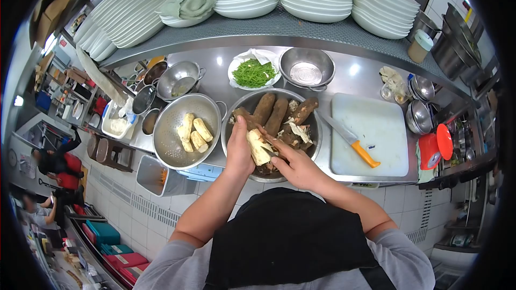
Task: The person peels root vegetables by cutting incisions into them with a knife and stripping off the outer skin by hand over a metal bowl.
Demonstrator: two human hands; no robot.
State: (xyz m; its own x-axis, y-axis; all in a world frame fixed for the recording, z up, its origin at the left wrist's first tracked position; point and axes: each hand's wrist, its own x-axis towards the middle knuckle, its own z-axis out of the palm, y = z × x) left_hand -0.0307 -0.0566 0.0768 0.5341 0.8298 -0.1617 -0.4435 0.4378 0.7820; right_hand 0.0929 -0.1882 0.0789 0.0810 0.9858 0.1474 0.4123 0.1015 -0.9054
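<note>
Slip hazard: the bared flesh of the root [259, 149] is probably slick. If the left hand [240, 147] loosens, the root could turn in the grip and drop into the metal basin [318, 146] directly below. Cut hazard: the dark blade [271, 153] lies against the pale flesh, between the two hands. A sudden skid, caused by excess pressure or a wet surface, could carry its edge into the left fingers. Secondary hazard: the orange-handled knife [339, 129] lies to the right of the grip, partly on the white board [376, 118], tip near the basin rim. A wide swing of the right forearm could knock it.

Pose: both forearms reach forward from the body and converge over the near half of the basin. The left hand is upright, closed around the root's left side, fingers pointing away from the body. The right hand [294, 165] angles in from the right, fingers extended along the root, thumb nearer the body. The left grip is clamped on the root; the right grip is closed on the dark blade, its handle hidden.

Beyond the grip, brown roots [277, 115] lie in the basin. To its left, a colander [166, 137] on the desk [217, 75] holds pale pieces [199, 129].
</note>
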